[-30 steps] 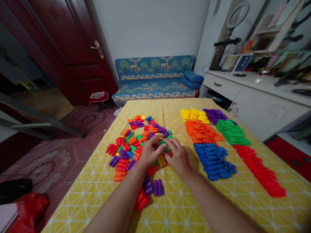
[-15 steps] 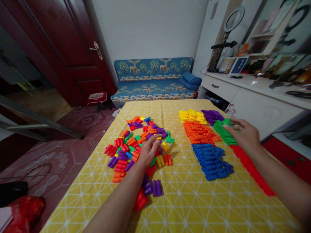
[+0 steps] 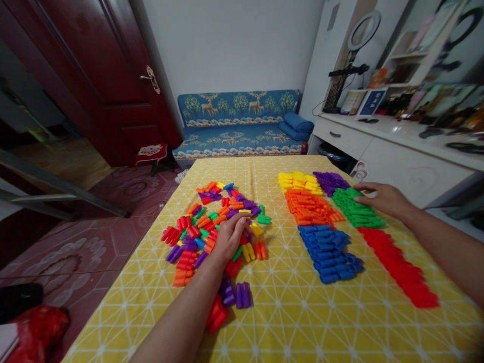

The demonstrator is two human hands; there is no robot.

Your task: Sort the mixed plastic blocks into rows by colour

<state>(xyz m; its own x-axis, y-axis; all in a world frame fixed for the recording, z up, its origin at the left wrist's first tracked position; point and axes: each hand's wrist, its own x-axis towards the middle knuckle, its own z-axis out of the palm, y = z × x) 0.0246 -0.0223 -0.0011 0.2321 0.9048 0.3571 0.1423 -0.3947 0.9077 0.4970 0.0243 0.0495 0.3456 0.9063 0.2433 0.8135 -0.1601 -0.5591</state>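
On the left of the table, my left hand (image 3: 231, 237) rests over a loose pile of mixed plastic building pieces (image 3: 192, 231), each like joined tubes. Its fingers reach forward, slightly bent, with the thumb alongside; the undersides of the fingertips are hidden. My right hand (image 3: 383, 199) is at the right edge of a stack of green pieces (image 3: 357, 207). Its thumb and forefinger are apart, and I see nothing between them. Around that stack lie sorted groups of purple pieces (image 3: 331, 182), red pieces (image 3: 399, 269), orange pieces (image 3: 310, 207), yellow pieces (image 3: 298, 182) and blue pieces (image 3: 329, 253).
A yellow patterned cloth (image 3: 280, 322) covers the table. Behind it stands a blue sofa (image 3: 242, 136), with a white dresser (image 3: 404, 161) to the right. At the left are a red stool (image 3: 152, 153) and a dark red door (image 3: 102, 65).
My right hand has drawn back to the right from over the green stack, uncovering more of the green and red pieces. My left hand has barely shifted on the mixed pile.
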